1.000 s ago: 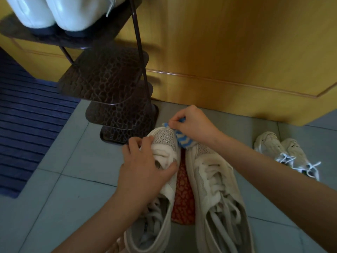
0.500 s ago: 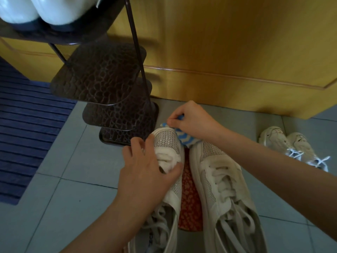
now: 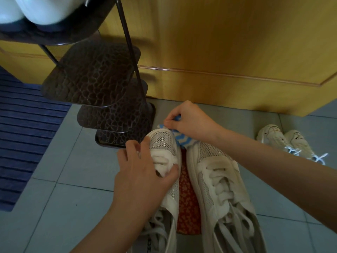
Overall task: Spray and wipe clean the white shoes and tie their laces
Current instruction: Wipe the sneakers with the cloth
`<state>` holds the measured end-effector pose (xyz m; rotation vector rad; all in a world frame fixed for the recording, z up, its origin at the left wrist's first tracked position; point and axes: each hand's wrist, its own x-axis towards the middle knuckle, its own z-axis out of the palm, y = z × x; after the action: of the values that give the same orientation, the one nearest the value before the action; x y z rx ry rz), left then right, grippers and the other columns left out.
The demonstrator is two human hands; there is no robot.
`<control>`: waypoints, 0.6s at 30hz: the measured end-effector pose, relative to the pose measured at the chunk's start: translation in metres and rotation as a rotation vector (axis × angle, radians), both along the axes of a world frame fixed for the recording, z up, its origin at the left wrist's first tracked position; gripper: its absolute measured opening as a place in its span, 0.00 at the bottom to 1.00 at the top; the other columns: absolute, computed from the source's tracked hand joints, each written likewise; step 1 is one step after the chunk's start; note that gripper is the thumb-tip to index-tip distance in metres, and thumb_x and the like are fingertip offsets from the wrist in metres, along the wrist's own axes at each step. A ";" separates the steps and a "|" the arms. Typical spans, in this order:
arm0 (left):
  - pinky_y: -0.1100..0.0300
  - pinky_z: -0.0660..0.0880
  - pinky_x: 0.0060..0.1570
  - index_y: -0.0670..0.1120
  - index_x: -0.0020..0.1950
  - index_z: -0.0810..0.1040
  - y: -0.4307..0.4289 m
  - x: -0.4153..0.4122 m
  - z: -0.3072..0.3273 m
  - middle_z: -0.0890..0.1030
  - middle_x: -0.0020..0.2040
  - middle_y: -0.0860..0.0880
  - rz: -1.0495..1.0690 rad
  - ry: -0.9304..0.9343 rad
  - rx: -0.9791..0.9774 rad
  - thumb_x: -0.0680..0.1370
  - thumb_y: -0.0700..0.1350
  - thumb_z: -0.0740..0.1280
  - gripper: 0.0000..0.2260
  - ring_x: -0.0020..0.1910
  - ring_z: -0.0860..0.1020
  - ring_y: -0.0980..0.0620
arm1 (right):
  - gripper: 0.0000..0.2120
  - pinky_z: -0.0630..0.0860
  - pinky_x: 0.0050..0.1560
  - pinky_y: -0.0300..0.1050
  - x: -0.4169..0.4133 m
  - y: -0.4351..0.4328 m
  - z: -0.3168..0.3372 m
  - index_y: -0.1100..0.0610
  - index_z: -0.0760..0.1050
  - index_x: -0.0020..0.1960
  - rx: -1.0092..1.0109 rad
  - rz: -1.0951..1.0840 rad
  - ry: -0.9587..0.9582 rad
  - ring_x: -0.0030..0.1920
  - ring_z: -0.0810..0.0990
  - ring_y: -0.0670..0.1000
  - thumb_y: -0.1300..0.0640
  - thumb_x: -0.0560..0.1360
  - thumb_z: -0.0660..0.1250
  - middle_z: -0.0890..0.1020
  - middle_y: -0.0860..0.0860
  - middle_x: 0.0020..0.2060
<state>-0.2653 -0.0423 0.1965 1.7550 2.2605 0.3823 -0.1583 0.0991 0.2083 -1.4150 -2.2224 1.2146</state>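
Note:
Two white mesh sneakers lie side by side on the grey tiled floor, toes pointing away from me. My left hand [image 3: 142, 172] grips the left shoe [image 3: 162, 141] across its front strap and laces. My right hand [image 3: 189, 123] pinches a blue-and-white striped cloth [image 3: 179, 140] against that shoe's toe tip. The right shoe [image 3: 218, 179] rests untouched, its laces loose. An orange patterned piece [image 3: 187, 207] lies between and under the shoes.
A dark metal tiered shoe rack [image 3: 94, 73] stands just left of the toes, with white shoes [image 3: 36, 10] on its top shelf. A yellow wooden cabinet [image 3: 237, 52] runs behind. Another white pair [image 3: 286, 141] sits at right. A blue striped mat [image 3: 23, 136] lies left.
The view has shifted slightly, so the shoes sit a little to the right in the frame. My right hand keeps the cloth at the left shoe's toe; my left hand keeps its grip.

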 end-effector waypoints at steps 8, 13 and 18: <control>0.60 0.66 0.36 0.44 0.67 0.68 -0.003 -0.002 -0.006 0.65 0.56 0.46 0.005 0.027 0.040 0.65 0.68 0.56 0.38 0.50 0.64 0.48 | 0.03 0.75 0.45 0.30 0.022 -0.002 0.012 0.56 0.83 0.42 -0.063 0.104 0.068 0.42 0.81 0.38 0.59 0.72 0.71 0.84 0.44 0.39; 0.60 0.66 0.34 0.47 0.68 0.66 -0.003 -0.002 -0.006 0.60 0.56 0.50 0.002 0.016 0.057 0.64 0.68 0.55 0.38 0.52 0.60 0.52 | 0.03 0.71 0.44 0.25 -0.005 0.006 0.008 0.56 0.83 0.44 0.012 0.225 0.072 0.39 0.78 0.35 0.60 0.73 0.71 0.81 0.40 0.37; 0.61 0.66 0.32 0.48 0.68 0.66 -0.003 -0.003 -0.007 0.63 0.55 0.49 0.005 0.002 0.043 0.64 0.67 0.56 0.37 0.51 0.61 0.52 | 0.06 0.70 0.44 0.28 -0.032 0.018 0.010 0.58 0.83 0.48 0.126 0.492 -0.090 0.43 0.77 0.40 0.60 0.74 0.68 0.83 0.47 0.44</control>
<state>-0.2684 -0.0453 0.1896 1.7716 2.2745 0.4330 -0.1904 0.1175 0.2178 -0.9185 -2.7589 1.1292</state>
